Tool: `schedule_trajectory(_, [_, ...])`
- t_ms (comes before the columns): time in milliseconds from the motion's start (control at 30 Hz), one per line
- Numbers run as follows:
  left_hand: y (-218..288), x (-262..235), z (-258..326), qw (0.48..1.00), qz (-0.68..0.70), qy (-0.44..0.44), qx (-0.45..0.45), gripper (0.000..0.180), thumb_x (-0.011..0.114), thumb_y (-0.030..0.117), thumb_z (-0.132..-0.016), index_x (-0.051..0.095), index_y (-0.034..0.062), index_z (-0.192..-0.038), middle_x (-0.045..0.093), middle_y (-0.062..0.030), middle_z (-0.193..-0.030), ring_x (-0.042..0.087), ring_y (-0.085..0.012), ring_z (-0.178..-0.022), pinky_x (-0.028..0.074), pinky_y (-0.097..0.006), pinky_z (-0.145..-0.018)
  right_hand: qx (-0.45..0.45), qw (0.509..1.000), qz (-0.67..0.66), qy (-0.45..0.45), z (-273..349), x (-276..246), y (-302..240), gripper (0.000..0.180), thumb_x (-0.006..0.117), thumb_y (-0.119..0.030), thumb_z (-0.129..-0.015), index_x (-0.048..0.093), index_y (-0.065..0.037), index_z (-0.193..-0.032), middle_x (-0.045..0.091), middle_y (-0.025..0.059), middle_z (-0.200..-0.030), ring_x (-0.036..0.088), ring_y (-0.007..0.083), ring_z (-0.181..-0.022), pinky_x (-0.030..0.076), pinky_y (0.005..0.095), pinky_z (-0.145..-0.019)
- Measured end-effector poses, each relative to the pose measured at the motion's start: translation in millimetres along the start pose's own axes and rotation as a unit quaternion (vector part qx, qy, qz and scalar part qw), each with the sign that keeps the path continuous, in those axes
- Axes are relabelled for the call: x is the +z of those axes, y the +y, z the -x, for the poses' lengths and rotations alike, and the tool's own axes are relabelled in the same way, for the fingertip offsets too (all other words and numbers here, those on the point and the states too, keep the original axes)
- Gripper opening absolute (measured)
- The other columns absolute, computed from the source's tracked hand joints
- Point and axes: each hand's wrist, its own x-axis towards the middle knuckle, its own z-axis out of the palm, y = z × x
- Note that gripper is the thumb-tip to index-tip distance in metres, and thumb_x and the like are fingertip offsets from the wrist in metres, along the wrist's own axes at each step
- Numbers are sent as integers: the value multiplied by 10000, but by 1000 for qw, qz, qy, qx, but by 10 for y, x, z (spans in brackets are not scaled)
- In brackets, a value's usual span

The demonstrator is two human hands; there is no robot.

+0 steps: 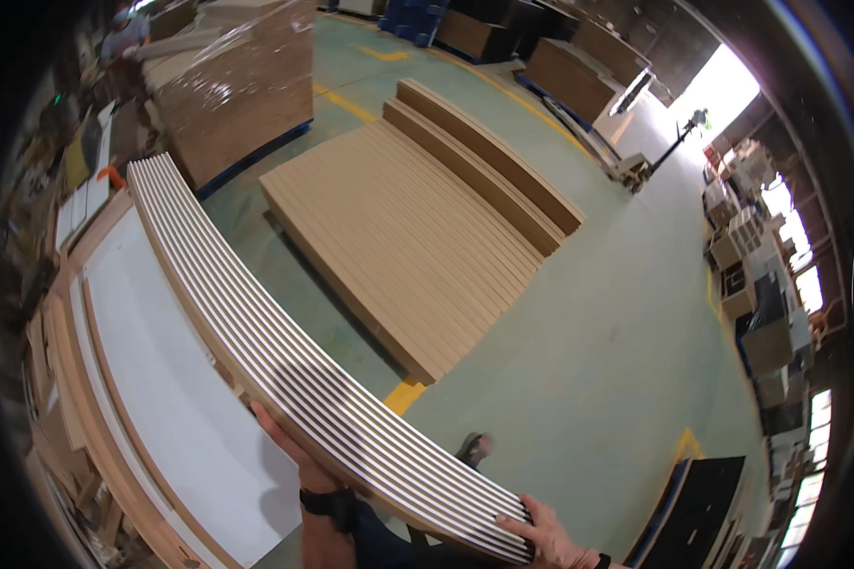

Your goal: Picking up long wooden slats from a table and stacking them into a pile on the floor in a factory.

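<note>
Since the bundle of white-edged strips [299, 349] is running so long, the right hand [545, 537] is gripping its near end while the left hand [306, 462] is bracing its side, closure hidden, probably for balance; it's slanting near-left of the brown board stack [403, 248].

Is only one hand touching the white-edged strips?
No: the left hand touches the strips along one side and the right hand grips their near end.

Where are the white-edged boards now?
Head view: the white-edged boards slant from upper left to bottom centre, between brown stack and white panel, right hand at their near end.
</note>
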Motion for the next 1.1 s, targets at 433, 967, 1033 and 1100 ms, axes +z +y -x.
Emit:
schedule_trajectory(433, [-3695,2333,112,975,-113,18,-190,703,403,673,-940,558,59,-1244,650,-79,-1030,654,-207,-901,562,-338,-760,-43,980,-196,3,-295,-1929,3622,1086,886,-378,-549,394,-157,-1492,284,340,-1490,317,518,-1355,333,554,-1096])
schedule_trajectory(967, [-7689,3033,-3527,947,-224,61,-222,758,386,709,-924,541,63,-1288,625,-123,-1152,612,-247,-1027,519,-386,-867,-91,906,-414,-12,-4564,-3588,6559,968,796,-441,-732,365,-9,-1483,308,231,-1517,356,374,-1373,293,499,-1132])
schedule_trajectory(1033, [-8072,3022,-4029,951,-219,81,-203,781,400,713,-917,515,64,-1335,608,-138,-1216,596,-268,-1079,506,-400,-909,-45,934,-352,-44,-5201,-3718,6847,1021,872,-329,-518,480,-37,-1414,354,283,-1414,354,415,-1340,251,488,-1141])
schedule_trajectory(1100, [-8367,2963,-4477,958,-186,83,-202,826,424,723,-899,469,65,-1397,545,-153,-1339,543,-304,-1178,463,-435,-985,-60,932,-357,-28,-5759,-3753,7110,1050,890,-305,-501,469,-25,-1422,372,277,-1402,391,395,-1323,304,415,-1126])
